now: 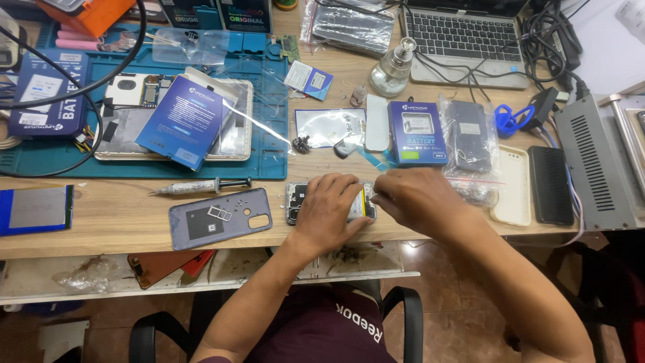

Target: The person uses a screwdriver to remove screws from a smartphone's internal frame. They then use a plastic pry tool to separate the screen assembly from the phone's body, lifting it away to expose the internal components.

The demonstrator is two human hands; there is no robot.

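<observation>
At lower centre, my left hand presses flat on the opened phone, lying crosswise; my right hand pinches its right end.

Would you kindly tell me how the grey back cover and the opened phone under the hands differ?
The grey back cover lies untouched, while the opened phone sits under the left hand and right hand. The grey back cover is in full view, with small screws and a metal tray on it; the opened phone is mostly hidden. Both lie flat on the wooden bench.
</observation>
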